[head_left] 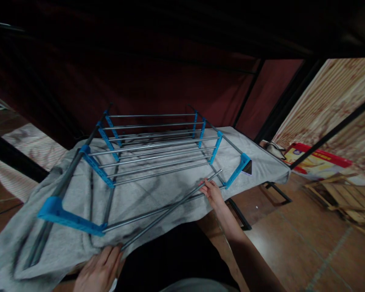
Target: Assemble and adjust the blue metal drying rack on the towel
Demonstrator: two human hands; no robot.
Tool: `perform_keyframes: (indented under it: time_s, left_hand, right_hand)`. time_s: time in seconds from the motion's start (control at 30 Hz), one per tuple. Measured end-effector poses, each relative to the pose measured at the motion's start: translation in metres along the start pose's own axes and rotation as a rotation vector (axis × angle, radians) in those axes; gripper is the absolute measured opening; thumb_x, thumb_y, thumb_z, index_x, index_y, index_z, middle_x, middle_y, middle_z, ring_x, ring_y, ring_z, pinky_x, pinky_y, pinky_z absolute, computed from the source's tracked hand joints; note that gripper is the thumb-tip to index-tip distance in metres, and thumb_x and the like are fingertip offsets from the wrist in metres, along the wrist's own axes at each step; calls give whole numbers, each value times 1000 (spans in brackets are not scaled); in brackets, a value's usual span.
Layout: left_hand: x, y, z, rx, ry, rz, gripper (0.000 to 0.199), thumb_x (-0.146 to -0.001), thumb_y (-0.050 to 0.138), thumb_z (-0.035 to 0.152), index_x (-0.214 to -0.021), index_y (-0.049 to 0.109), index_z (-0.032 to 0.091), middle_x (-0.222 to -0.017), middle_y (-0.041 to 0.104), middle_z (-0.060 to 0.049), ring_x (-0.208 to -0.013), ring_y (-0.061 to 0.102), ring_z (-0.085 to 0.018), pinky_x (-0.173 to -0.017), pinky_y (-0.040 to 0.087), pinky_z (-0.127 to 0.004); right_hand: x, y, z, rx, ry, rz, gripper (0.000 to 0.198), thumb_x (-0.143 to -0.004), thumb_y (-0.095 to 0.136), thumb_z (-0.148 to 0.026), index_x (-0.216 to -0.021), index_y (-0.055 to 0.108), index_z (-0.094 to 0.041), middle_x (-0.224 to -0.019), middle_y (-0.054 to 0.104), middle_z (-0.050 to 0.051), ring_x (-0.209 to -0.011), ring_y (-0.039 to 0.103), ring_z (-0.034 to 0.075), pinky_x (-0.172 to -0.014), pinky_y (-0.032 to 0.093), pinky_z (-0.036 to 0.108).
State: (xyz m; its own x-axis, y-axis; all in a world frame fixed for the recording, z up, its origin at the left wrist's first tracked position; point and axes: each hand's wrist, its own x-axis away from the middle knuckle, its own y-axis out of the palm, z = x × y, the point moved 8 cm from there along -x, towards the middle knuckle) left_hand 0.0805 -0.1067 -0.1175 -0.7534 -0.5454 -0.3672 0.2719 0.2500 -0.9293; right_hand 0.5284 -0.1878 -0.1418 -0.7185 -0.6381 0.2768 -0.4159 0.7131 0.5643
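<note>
A thin grey metal rod slants across the front of a rack of metal bars with blue plastic brackets. My right hand pinches the rod near its far right end, whose tip sticks out past the fingers. My left hand is closed at the rod's near left end, by the edge of the grey cloth. Behind the held rod, another bar sits between the front left blue bracket and the front right one. My left fingertips are partly hidden.
The rack lies on a cloth-covered bench, with a dark flat object by its right bracket. Black frame posts stand around. On the right floor are a red and yellow box and wooden slats. A dark red panel closes the back.
</note>
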Motion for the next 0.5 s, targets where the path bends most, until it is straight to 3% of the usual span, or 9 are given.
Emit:
perform_keyframes:
  time_s: [0.13,0.33,0.5]
  left_hand:
    - [-31,-10,13,-12,-103,-73,38,-95,41,17,-120,70,21,-103,73,-8,-80,68,-22,-78,55,-35]
    - [-68,4,39,-38,-11,31,40,-94,45,9,-126,67,19,-109,73,-9,-87,69,-22,-81,52,-33]
    - [-102,18,64,-1,76,-20,45,-92,46,4,-129,66,19,-107,74,-9,-91,69,-22,-85,52,-36]
  right_hand:
    - [-8,-11,0,-5,40,21,23,-77,83,-22,-80,60,-21,-77,75,2,-68,71,14,-66,63,24]
    - [-7,-17,7,-19,98,-1,22,-77,84,-20,-80,62,-21,-80,76,2,-69,73,14,-67,64,24]
    - [-8,-24,16,-36,130,-2,18,-77,83,-20,-81,65,-20,-83,78,3,-74,74,15,-72,64,27]
